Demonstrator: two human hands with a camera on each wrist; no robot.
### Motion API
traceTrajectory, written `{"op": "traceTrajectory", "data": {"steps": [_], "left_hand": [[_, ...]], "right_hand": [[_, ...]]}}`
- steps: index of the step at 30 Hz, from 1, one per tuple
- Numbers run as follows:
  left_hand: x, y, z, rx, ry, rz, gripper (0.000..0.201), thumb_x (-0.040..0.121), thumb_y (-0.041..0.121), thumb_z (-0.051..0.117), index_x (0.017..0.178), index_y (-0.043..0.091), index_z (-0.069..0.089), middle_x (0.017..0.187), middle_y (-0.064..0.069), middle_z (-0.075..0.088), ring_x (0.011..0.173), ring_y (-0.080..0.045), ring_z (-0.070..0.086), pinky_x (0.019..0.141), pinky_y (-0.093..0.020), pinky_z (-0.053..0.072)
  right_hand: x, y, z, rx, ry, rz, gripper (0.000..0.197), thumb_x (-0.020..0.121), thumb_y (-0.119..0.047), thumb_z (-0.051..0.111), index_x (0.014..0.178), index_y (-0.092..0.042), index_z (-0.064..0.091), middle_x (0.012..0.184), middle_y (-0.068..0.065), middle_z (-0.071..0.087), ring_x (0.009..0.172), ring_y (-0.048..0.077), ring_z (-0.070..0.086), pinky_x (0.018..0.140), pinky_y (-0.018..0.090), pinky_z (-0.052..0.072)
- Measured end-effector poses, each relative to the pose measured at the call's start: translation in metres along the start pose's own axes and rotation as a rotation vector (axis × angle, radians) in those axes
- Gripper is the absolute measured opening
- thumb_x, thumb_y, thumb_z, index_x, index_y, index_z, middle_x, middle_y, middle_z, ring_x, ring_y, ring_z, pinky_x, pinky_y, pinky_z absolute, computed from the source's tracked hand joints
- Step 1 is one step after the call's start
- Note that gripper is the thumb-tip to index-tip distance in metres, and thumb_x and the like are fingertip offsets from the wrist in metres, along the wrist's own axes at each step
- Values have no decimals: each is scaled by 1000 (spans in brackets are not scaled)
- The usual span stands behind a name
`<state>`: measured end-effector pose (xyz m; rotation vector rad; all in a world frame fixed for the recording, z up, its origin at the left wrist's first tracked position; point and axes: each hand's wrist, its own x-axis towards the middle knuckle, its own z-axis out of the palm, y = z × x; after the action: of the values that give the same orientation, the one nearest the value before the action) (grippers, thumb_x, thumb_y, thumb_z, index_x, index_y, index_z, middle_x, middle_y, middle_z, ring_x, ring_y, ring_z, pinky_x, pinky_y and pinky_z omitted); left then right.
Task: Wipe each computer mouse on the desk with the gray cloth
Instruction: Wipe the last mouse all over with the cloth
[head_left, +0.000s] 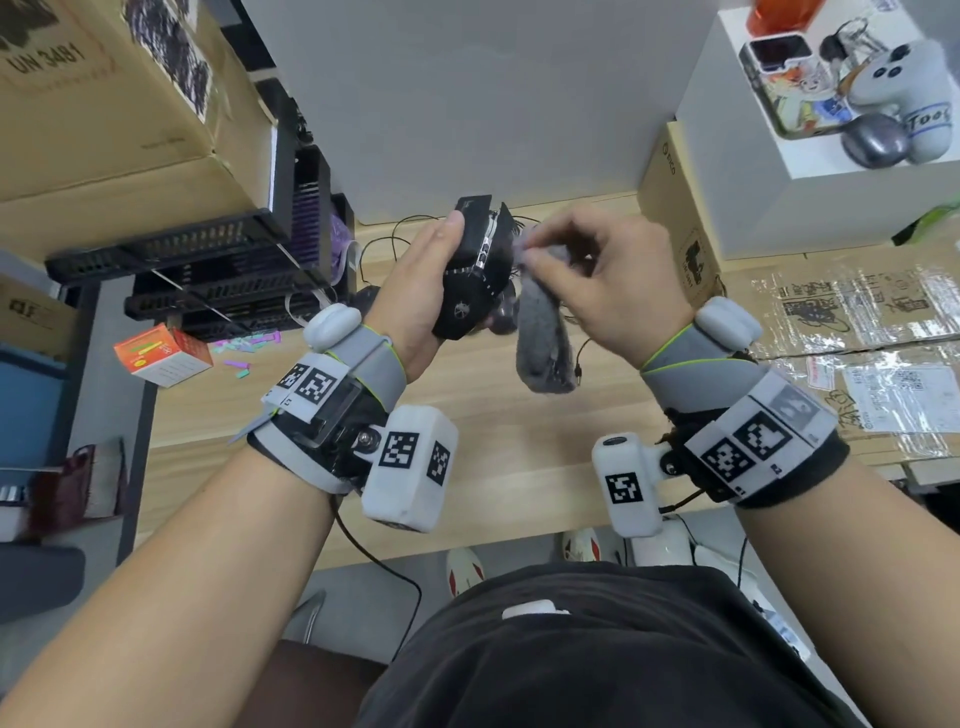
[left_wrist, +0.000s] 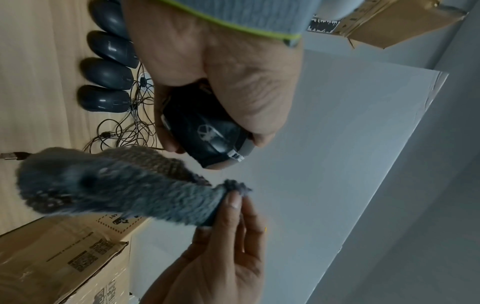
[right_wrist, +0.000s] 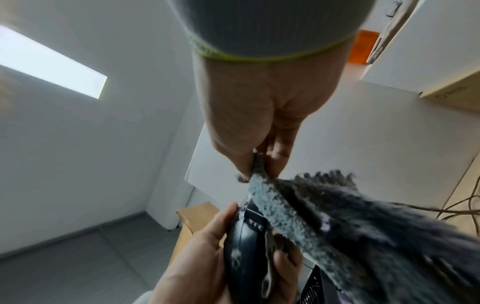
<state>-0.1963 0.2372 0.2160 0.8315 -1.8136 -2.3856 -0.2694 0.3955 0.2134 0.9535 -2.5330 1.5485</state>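
My left hand (head_left: 434, 280) grips a black angular gaming mouse (head_left: 470, 275) and holds it up above the wooden desk (head_left: 493, 457), thumb on its left side. My right hand (head_left: 535, 257) pinches a corner of the fluffy gray cloth (head_left: 543, 332) between thumb and forefinger, right beside the mouse's right edge. The rest of the cloth hangs down. In the left wrist view the mouse (left_wrist: 205, 131) sits in my left hand (left_wrist: 233, 82), and the cloth (left_wrist: 103, 185) dangles from my right hand (left_wrist: 228, 197). Several other dark mice (left_wrist: 103, 74) lie in a row on the desk.
Tangled mouse cables (left_wrist: 127, 127) and a USB plug (left_wrist: 13, 155) lie on the desk. Black stacked trays (head_left: 218, 270) and an orange box (head_left: 163, 356) stand at the left. Cardboard boxes (head_left: 680, 218) and a white box (head_left: 831, 208) bearing toys stand at the right.
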Motion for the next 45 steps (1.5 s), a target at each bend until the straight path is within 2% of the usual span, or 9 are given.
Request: {"op": "traceTrajectory", "data": {"steps": [6,10,15,21,26,28,33,39,45], "left_hand": [[-5,-1,4,-29,-82,-4,50,107,43,40,135,4,52,109,-14,67,73,-24,67,56,-29,51],[-4,-2,5,-17,-88,-9,48,107,44,41,139,11,54,121,-14,69,85,-22,69,59,-32,54],[-4,1,5,-36,-44,-39,47,106,44,43,138,11,55,112,-8,69,86,-19,70,66,-27,55],[-6,-1,8,-5,-67,1,45,107,41,43,139,12,53,118,-14,65,94,-26,64,64,-31,56],[-5,-8,7,38,-86,30,51,107,41,44,136,-1,41,107,-21,62,76,-31,60,59,-33,52],[-5,-7,7,30,-76,32,50,107,40,44,134,-2,40,107,-23,61,71,-30,60,54,-32,51],[-3,-3,8,-5,-35,19,46,106,41,45,132,3,46,116,-20,65,87,-30,63,62,-36,53],[-1,-5,8,13,-16,18,37,106,40,46,125,9,52,110,-12,66,92,-27,64,68,-33,54],[-3,-4,11,36,-30,30,19,106,36,48,108,18,51,95,-1,66,79,-15,64,66,-27,52]], "right_hand": [[-1,-5,7,-12,-126,-121,22,76,-21,77,97,-20,72,97,3,64,86,17,62,80,32,52],[3,2,7,-2,40,15,16,76,-29,78,91,-24,74,87,-2,73,75,16,65,75,38,53],[-5,-10,17,4,-119,-33,16,74,-32,78,87,-24,72,85,-9,73,73,7,62,76,31,51],[10,8,3,-122,111,180,21,86,-36,68,95,-18,61,78,-10,59,68,10,50,71,29,43],[2,-10,0,213,75,262,22,95,-28,58,90,-19,39,74,-5,59,53,17,63,52,42,54],[-2,-15,-3,445,17,238,29,89,-14,66,93,-18,37,89,6,58,64,21,65,58,53,58],[-3,-14,-12,380,-223,167,58,73,0,79,123,-13,54,108,7,61,89,17,67,84,38,58],[-1,-8,-7,62,-178,133,30,68,-14,81,75,-39,66,99,7,66,92,18,62,87,38,50],[-1,-17,5,15,52,174,23,68,-39,83,77,-27,66,71,-4,67,69,15,61,68,29,50]]}}
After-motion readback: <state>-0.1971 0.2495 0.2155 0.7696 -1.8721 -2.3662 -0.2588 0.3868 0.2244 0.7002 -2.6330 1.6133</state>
